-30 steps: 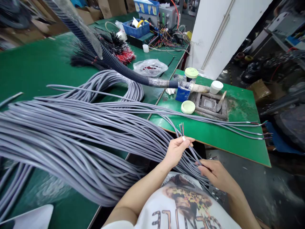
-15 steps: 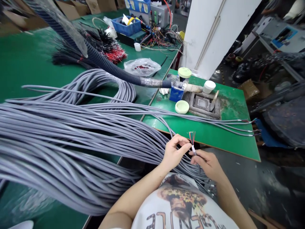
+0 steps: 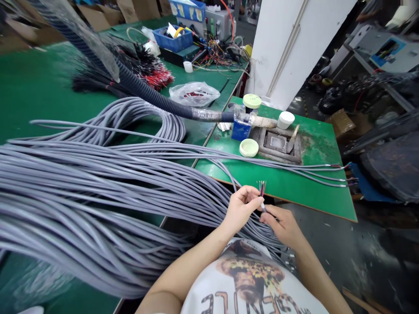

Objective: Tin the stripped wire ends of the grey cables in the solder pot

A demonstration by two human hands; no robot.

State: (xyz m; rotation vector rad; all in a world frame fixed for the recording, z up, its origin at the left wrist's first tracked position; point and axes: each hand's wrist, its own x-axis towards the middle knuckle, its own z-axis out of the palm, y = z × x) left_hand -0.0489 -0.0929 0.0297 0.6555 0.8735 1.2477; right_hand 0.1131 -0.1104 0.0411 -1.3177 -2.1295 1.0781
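Two bare hands meet at the end of a grey multi-core cable [image 3: 262, 206], just off the near edge of a small green surface [image 3: 322, 192]. Thin coloured cores [image 3: 261, 188] fan out of its sheath. The fingers of the left hand [image 3: 241, 209] are pinched together on the cable, and the fingers of the right hand [image 3: 282, 226] are clamped on it right beside them. More of the same smooth cable lies in a huge looped bundle [image 3: 98, 183] on a long green surface [image 3: 39, 96] to the left, and several lengths run across the small surface to the right.

Farther off on the small surface, a crusted metal tray [image 3: 276, 152] has a square recess. Around it stand a white-lidded jar [image 3: 286, 120], a pale-green-lidded jar [image 3: 252, 101], a loose pale-green lid [image 3: 248, 148] and a blue-labelled clear bottle [image 3: 241, 130]. Ribbed black conduit [image 3: 153, 99] hangs over them. At the far end, a blue crate [image 3: 172, 38] holds tape and other oddments, and a clear plastic bag [image 3: 194, 94] holds something red.
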